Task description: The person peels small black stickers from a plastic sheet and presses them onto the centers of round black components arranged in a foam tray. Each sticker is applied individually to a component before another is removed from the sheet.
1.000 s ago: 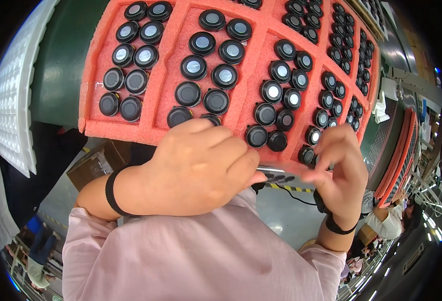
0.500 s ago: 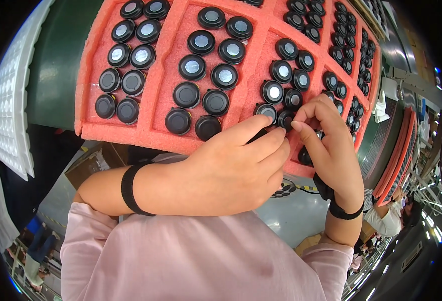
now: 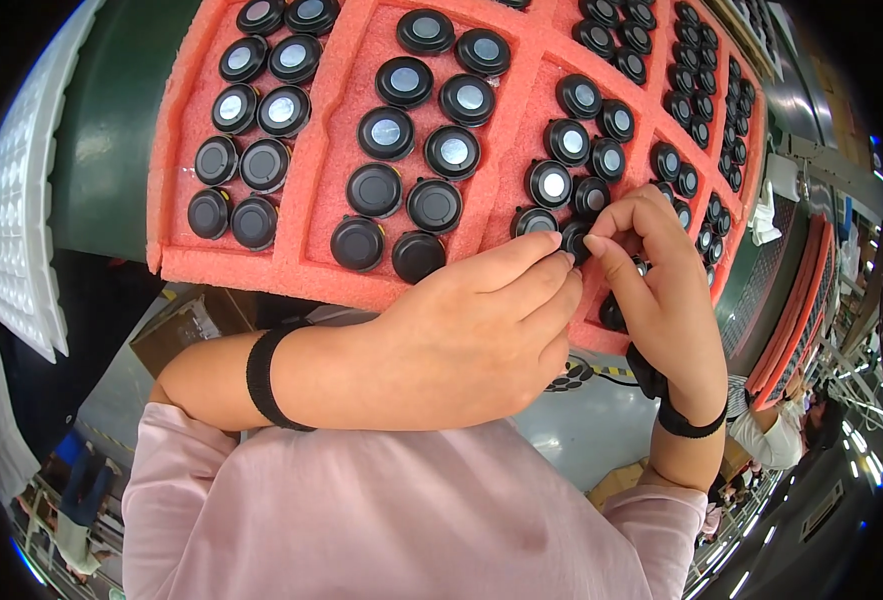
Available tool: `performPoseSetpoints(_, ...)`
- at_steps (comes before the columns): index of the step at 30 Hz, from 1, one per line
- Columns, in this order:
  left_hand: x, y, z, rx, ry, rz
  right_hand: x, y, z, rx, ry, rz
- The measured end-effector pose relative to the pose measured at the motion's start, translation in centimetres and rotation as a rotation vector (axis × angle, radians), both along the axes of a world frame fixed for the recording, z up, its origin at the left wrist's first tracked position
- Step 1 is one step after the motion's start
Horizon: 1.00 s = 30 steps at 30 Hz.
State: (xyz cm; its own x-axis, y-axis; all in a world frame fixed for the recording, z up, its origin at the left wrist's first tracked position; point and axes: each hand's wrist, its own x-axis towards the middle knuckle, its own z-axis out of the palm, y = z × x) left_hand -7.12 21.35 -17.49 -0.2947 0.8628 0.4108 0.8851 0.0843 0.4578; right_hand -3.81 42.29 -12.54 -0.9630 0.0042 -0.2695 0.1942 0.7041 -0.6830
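Both my hands meet over a pink foam tray (image 3: 346,283) that holds rows of round black parts, many with a silver disc on top. Between my fingertips is a plain dark round part (image 3: 574,240) in the tray's middle compartment. My left hand (image 3: 471,335) reaches across from the left, its fingers bent together and their tips at that part's left edge; its thumb is hidden. My right hand (image 3: 661,285) pinches thumb against forefinger at the part's right edge. Anything tiny in that pinch is too small to make out. A silver-topped round part (image 3: 534,222) sits just beyond my left fingertips.
Under the tray runs a green conveyor surface (image 3: 111,150). At the far left stands a white moulded tray (image 3: 26,190). A cardboard box (image 3: 191,325) is below the tray's near left edge. To the right are stacked pink trays (image 3: 796,310) and another person's sleeve (image 3: 773,440).
My hands keep nearly the same pose. The left fingertips and the dark round part have shifted slightly to the right in view.
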Motion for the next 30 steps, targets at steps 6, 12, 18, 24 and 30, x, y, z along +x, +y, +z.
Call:
performPoseSetpoints(6, -0.1, 0.0, -0.2, 0.016, -0.01, -0.009, 0.0, 0.0, -0.3, 0.038, 0.014, 0.017)
performPoseSetpoints(12, -0.1, 0.0, -0.3, 0.029, -0.026, -0.004, -0.1, -0.3, -0.2, 0.074, 0.028, 0.017)
performPoseSetpoints(18, 0.0, 0.1, -0.4, 0.045, -0.036, 0.002, 0.0, -0.6, 0.0, 0.111, 0.03, -0.056)
performPoseSetpoints(24, -0.2, -1.0, 1.2, 0.0, -0.076, -0.025, 1.7, -0.3, 2.2, 0.248, 0.228, 0.07)
performPoseSetpoints(30, 0.4, -3.3, 3.2, -0.143, -0.186, -0.033, 7.1, -1.2, 3.0, -0.016, 0.237, 0.209)
